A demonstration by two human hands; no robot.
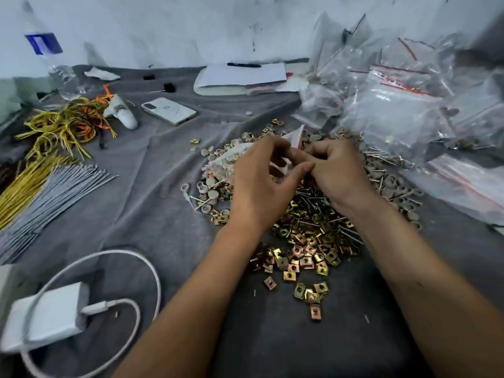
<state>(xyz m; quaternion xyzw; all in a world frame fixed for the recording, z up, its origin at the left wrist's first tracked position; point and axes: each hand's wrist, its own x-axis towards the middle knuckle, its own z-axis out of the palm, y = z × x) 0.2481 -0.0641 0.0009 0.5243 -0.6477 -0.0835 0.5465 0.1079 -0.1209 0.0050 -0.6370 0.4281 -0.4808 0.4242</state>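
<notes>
Over the middle of the grey cloth (152, 159), the left hand (259, 184) and the right hand (338, 170) meet around a small clear bag (296, 136). The bag is held just above the heap of hardware. Its white, red-lined mouth pokes up between the two hands. The left thumb and forefinger pinch the bag's near side and the other left fingers are curled. The right fingers (319, 151) are bent and pinch its other side, so that the fingertips of the two hands touch. What is inside the bag cannot be told. Below the hands lie screws (313, 199), and brass clip nuts (305, 246) spill toward the cloth's near edge. White round caps (210, 186) lie just left of the left hand. A heap of zip bags (395, 110) fills the far right corner. A notepad (242, 76) with a pen (244, 65) on it lies at the far edge, and a white phone (169, 111) is nearer the middle. Yellow ties (54, 124) and grey cable ties (54, 186) lie along the left edge. A white charger (51, 315) with its looped cable (155, 271) sits in the near left corner.
</notes>
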